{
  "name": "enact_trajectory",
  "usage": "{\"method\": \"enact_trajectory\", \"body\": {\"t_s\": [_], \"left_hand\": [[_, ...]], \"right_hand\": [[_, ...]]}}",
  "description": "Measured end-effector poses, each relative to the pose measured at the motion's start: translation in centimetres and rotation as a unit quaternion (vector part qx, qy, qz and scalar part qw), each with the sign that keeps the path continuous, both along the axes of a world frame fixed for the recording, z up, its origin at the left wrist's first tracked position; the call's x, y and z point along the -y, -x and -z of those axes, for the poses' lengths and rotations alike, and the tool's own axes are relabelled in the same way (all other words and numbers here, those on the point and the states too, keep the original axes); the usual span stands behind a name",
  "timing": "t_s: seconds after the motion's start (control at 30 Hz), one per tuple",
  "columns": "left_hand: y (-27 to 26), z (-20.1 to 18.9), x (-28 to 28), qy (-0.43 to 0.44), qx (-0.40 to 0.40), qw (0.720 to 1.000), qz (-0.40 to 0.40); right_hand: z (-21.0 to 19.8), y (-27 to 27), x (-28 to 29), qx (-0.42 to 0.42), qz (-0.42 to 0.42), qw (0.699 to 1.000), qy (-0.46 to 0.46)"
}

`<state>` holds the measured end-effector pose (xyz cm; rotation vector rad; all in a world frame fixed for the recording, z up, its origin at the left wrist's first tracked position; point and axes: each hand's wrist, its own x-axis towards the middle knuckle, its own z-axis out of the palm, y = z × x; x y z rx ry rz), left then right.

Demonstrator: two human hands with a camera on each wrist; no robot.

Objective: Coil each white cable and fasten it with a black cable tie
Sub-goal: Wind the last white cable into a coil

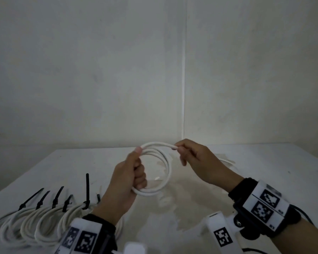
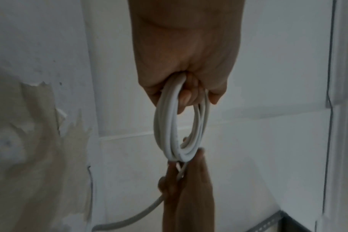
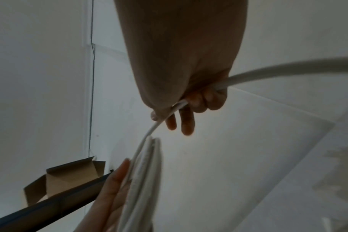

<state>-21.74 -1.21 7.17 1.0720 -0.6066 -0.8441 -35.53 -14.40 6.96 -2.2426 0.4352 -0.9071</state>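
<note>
My left hand (image 1: pixel 134 173) grips a coil of white cable (image 1: pixel 163 162) held upright above the table, fingers curled through the loops and thumb on top. The coil (image 2: pixel 181 125) hangs from that fist in the left wrist view. My right hand (image 1: pixel 189 154) pinches the free strand of the same cable (image 3: pixel 163 119) at the coil's top right, and the loose end (image 3: pixel 288 67) trails off behind the hand. Several coiled cables (image 1: pixel 40 222), each fastened with a black cable tie (image 1: pixel 87 189), lie at the front left.
The white table (image 1: pixel 264 171) has a worn, peeled patch (image 1: pixel 187 189) under my hands. White walls stand close behind it. An open cardboard box (image 3: pixel 69 177) shows past the table's dark edge in the right wrist view.
</note>
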Motion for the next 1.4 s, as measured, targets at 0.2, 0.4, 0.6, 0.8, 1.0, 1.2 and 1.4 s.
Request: {"method": "enact_trajectory", "body": {"t_s": [0.2, 0.4, 0.6, 0.8, 1.0, 1.2, 1.4], "left_hand": [[-2.9, -0.5, -0.7, 0.075, -0.079, 0.989, -0.097], [-4.9, -0.5, -1.5, 0.105, -0.105, 0.969, -0.198], [-7.0, -0.5, -2.0, 0.115, -0.091, 0.935, -0.324], [-6.5, 0.1, -1.0, 0.1, -0.059, 0.909, -0.399], [-4.8, 0.3, -0.3, 0.064, 0.064, 0.922, -0.375], [-3.3, 1.6, 0.0, -0.006, 0.145, 0.965, -0.217], [-2.0, 3.6, 0.0, -0.003, 0.22, 0.975, -0.04]], "right_hand": [[2.9, 0.2, 1.8, -0.003, 0.043, 0.999, 0.024], [4.5, -1.2, 1.8, -0.094, 0.027, 0.99, 0.099], [6.7, -2.8, 0.7, -0.166, 0.01, 0.9, 0.403], [5.8, -5.1, -2.1, -0.105, -0.052, 0.842, 0.526], [4.3, -5.7, -4.2, -0.099, -0.091, 0.828, 0.544], [2.2, -5.7, -4.5, -0.031, -0.103, 0.843, 0.528], [0.5, -5.1, -4.0, 0.042, -0.094, 0.886, 0.452]]}}
